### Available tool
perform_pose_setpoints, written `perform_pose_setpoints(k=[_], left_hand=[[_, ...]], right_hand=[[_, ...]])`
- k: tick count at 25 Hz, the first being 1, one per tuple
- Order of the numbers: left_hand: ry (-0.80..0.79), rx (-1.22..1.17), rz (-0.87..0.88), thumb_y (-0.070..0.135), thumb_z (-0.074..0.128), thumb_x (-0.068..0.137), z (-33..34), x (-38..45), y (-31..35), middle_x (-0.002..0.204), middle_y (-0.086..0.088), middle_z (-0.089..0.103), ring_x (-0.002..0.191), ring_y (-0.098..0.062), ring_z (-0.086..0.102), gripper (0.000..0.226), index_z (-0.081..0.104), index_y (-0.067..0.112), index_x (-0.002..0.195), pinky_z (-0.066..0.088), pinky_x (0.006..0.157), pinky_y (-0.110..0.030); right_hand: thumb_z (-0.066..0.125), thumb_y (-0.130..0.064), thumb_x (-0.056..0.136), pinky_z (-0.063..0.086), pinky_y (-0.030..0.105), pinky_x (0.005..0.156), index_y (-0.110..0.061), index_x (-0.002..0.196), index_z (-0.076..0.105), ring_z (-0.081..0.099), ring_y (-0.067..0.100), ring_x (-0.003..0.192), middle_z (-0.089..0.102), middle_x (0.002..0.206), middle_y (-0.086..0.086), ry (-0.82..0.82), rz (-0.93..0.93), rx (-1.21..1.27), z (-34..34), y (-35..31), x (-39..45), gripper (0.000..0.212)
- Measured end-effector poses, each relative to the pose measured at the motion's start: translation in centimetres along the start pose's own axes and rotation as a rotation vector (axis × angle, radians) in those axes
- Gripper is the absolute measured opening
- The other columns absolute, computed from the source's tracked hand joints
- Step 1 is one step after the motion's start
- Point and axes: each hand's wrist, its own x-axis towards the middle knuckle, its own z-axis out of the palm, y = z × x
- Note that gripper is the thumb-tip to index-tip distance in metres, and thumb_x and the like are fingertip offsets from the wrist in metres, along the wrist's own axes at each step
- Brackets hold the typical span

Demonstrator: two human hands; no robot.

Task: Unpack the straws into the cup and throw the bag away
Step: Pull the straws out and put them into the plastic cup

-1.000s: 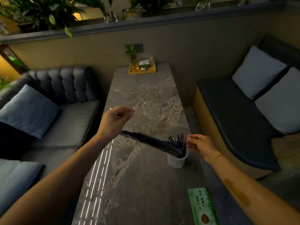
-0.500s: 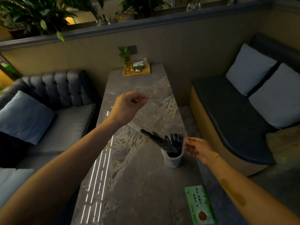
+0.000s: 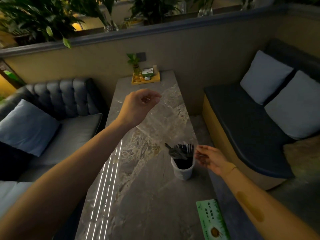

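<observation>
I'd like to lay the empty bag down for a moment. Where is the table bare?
Bare marble lies between the yellow tray at the far end and the cup, under the raised left hand and clear bag. Also bare: the near stretch left of the green card. It is crowded around the cup, where the right hand hovers.

I see a polished, veined stone table (image 3: 149, 196) throwing glossy light streaks. The bag (image 3: 166, 116) is thin clear film, crinkled and shiny. The cup (image 3: 182, 172) looks like matt white plastic; the straws (image 3: 180, 150) are dark and smooth. The left sofa (image 3: 69, 94) is tufted, with a leathery sheen.
</observation>
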Motion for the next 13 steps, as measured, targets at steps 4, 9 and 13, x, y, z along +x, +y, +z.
perform_pose_setpoints(k=[4,9,13], left_hand=[[0.008,-0.026,0.015,0.024,0.068,0.088,-0.2,0.5,0.8,0.086,0.005,0.071,0.072,0.0,0.056,0.011,0.074,0.023,0.097,0.046,0.073,-0.02],[0.065,-0.071,0.03,0.024,0.069,0.087,-0.8,1.0,1.6,0.076,0.012,0.065,0.068,0.0,0.053,0.01,0.075,0.023,0.095,0.046,0.074,-0.026],[0.099,-0.058,0.066,0.024,0.069,0.088,-1.4,1.0,1.6,0.076,0.019,0.065,0.066,0.007,0.053,0.009,0.074,0.025,0.095,0.044,0.071,-0.02]], right_hand=[[0.065,-0.012,0.087,0.049,0.035,0.072,-0.017,0.095,0.066,0.068,0.018,0.074,0.072,0.08,0.003,-0.044,-0.022,0.004,-0.4,0.1,-0.4,0.009],[0.068,-0.014,0.085,0.052,0.037,0.075,-0.019,0.099,0.069,0.072,0.02,0.079,0.076,0.084,0.003,-0.13,-0.056,-0.015,-0.5,-0.6,-1.0,0.016],[0.067,-0.014,0.085,0.054,0.035,0.073,-0.02,0.1,0.068,0.072,0.019,0.081,0.077,0.084,0.002,-0.145,-0.083,-0.012,-0.6,-1.3,-1.5,0.017]])
